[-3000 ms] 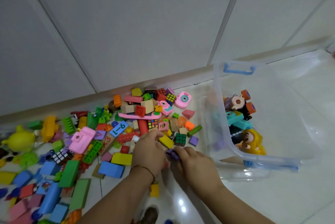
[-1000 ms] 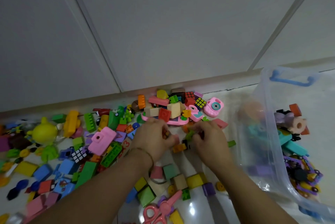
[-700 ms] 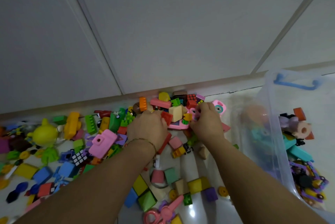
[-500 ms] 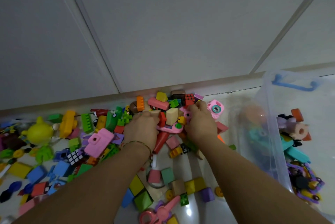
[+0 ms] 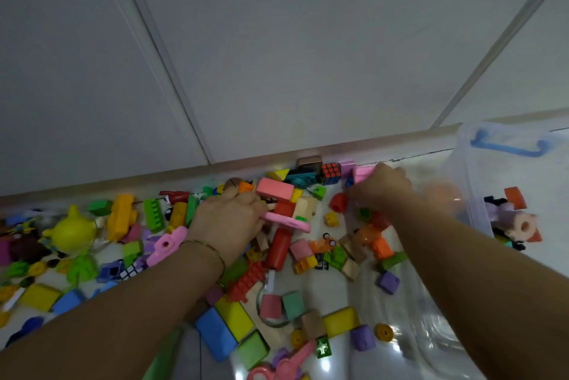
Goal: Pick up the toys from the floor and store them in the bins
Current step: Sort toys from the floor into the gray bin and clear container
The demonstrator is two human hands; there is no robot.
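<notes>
A heap of coloured toy blocks (image 5: 278, 256) covers the floor along the wall. My left hand (image 5: 228, 219) grips one end of a flat pink toy tray (image 5: 291, 223), which carries a pink block (image 5: 275, 189) and other pieces. Further right, my right hand (image 5: 381, 192) curls round a pink toy camera (image 5: 364, 173); motion blur hides most of that toy. The clear storage bin (image 5: 471, 189) with a blue handle (image 5: 508, 145) stands at the right, with several toys inside.
A yellow figure (image 5: 72, 232) and a second pink camera (image 5: 166, 245) lie to the left. Pink scissors (image 5: 286, 367) and big blue, yellow and green blocks (image 5: 234, 330) sit near the bottom. The white wall rises just behind the pile.
Both hands reached further into the pile. My left hand took hold of the pink tray, while my right hand moved right onto the pink camera, nearer the bin.
</notes>
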